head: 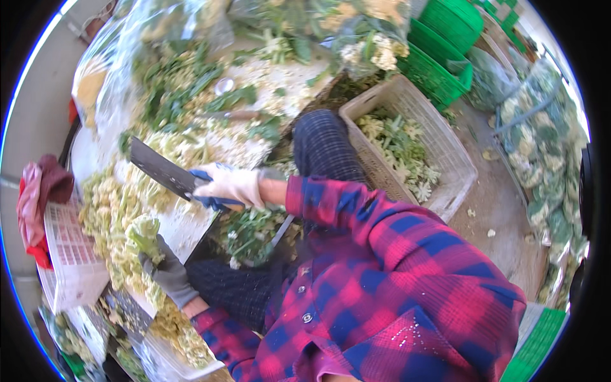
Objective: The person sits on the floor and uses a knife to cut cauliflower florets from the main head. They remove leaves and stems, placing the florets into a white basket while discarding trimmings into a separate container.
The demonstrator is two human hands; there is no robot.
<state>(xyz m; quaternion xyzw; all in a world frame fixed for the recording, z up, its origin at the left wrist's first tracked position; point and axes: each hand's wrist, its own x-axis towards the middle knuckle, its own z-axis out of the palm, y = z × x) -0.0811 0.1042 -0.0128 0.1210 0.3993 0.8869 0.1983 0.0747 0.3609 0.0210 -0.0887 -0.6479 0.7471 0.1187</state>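
My right hand (229, 186), in a white and blue work glove, grips the handle of a cleaver (160, 169), whose broad dark blade points to the upper left above cut cauliflower. My left hand (169, 270), gloved in grey, holds a pale green cauliflower piece (144, 234) at the table's near left. A heap of cauliflower pieces (107, 210) spreads along the left of the white tabletop (191, 229). Farther back, a knife with a wooden handle (242, 115) lies among leaves and crumbs.
A plastic crate (458, 167) with trimmings stands beside my knee. Leaves fill a container (248, 238) between my legs. Green crates (434, 71) are behind, bagged cauliflower (544, 157) at the right. A white basket (76, 258) carries pink cloth at the left.
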